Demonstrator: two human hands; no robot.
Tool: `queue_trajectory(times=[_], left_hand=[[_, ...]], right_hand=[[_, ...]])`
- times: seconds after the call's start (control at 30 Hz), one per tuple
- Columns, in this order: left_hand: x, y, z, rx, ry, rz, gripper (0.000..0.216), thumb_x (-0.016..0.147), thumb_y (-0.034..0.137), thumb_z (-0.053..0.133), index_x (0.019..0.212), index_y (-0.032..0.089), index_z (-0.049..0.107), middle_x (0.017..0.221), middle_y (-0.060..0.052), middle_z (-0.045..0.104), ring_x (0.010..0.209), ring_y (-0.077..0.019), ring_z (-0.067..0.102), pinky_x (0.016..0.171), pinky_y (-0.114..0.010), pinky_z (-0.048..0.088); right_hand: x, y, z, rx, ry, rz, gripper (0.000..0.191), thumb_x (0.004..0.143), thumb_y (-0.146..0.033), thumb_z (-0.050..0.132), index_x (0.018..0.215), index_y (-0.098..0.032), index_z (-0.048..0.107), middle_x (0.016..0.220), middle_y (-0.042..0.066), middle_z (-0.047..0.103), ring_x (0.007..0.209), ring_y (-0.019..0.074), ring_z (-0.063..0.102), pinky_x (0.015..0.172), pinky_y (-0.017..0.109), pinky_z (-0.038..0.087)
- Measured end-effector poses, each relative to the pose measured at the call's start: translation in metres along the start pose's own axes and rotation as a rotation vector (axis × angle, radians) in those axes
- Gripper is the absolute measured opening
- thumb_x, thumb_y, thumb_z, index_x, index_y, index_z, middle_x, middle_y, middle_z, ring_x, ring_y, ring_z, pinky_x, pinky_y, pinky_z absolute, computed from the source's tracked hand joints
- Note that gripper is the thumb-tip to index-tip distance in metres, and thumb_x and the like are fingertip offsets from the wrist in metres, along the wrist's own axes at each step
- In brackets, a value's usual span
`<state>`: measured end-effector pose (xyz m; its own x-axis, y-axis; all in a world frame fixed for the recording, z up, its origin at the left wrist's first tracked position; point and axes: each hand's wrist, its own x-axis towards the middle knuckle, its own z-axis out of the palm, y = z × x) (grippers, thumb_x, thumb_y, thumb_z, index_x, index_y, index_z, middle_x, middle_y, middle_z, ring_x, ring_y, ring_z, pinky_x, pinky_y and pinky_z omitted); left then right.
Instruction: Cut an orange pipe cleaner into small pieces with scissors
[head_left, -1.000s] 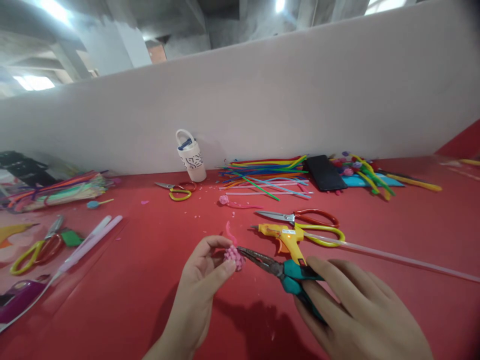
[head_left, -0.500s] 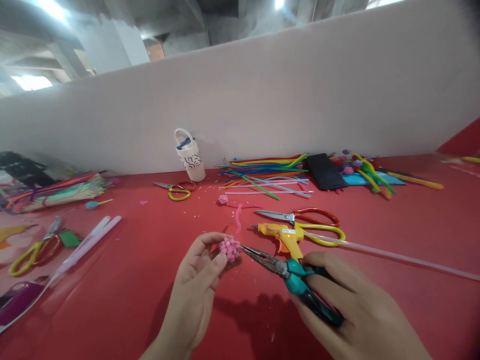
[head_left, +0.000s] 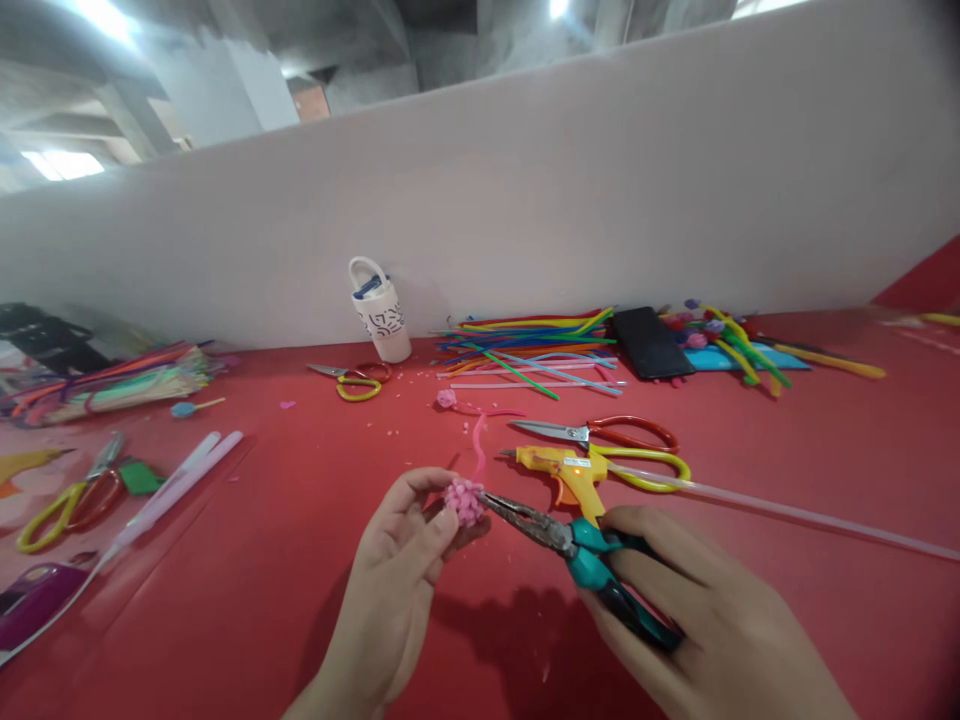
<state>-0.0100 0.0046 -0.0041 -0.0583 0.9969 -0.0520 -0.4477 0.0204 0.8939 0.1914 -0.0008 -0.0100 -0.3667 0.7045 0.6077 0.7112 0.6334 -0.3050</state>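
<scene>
Bearing a label [head_left: 576,463] too small to read, the yellow glue gun [head_left: 551,460] lies right of centre on the red bench [head_left: 225,600]. At lower centre, the left hand [head_left: 401,555] pinches a pink tufted ball [head_left: 465,500] between thumb and fingers; the right hand [head_left: 712,610] has its fingers closed around needle-nose pliers [head_left: 556,535], whose tips appear to touch the ball's right edge.

Pinched a pink ball [head_left: 465,502] in the left hand [head_left: 401,560], with its stem [head_left: 478,447] pointed toward the wall [head_left: 525,200], and held pliers [head_left: 555,537] in the right hand [head_left: 705,620], with the tips [head_left: 493,499] at the ball's edge. Worked above a red table [head_left: 247,600], near a glue gun [head_left: 551,461] and scissors [head_left: 559,432]. Faced a cup [head_left: 385,325], pipe cleaners [head_left: 532,345] and a phone [head_left: 651,343] lined along the wall.
</scene>
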Motion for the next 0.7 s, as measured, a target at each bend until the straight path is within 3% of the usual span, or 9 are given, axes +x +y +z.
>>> queue_trajectory(times=[0.27,0.43,0.7], left_hand=[[0.000,0.002,0.001,0.029,-0.034,-0.023,0.013,0.079,0.018,0.062,0.092,0.019,0.065,0.089,-0.003,0.065,0.080,-0.0121,0.059,0.076,-0.024,0.050],[-0.001,0.001,0.000,0.089,-0.008,0.001,0.016,0.076,0.016,0.065,0.092,0.019,0.063,0.085,-0.002,0.064,0.075,-0.0106,0.058,0.072,-0.021,0.046],[-0.002,-0.003,0.007,0.142,0.067,0.025,0.019,0.073,0.017,0.067,0.091,0.019,0.061,0.082,-0.001,0.063,0.075,-0.0120,0.057,0.073,-0.023,0.044]], right_hand=[[-0.001,0.001,0.002,-0.018,-0.006,-0.005,0.022,0.084,-0.018,0.044,0.073,-0.021,0.063,0.081,0.006,0.063,0.066,0.0161,0.059,0.051,0.026,0.047],[-0.006,0.002,0.004,-0.178,-0.004,-0.068,0.023,0.082,-0.015,0.046,0.070,-0.021,0.065,0.081,0.006,0.065,0.069,0.0201,0.057,0.055,0.032,0.045],[-0.013,0.004,0.002,-0.488,-0.126,-0.232,0.021,0.083,-0.017,0.045,0.079,-0.022,0.065,0.099,0.008,0.066,0.071,0.0243,0.055,0.058,0.039,0.040]])
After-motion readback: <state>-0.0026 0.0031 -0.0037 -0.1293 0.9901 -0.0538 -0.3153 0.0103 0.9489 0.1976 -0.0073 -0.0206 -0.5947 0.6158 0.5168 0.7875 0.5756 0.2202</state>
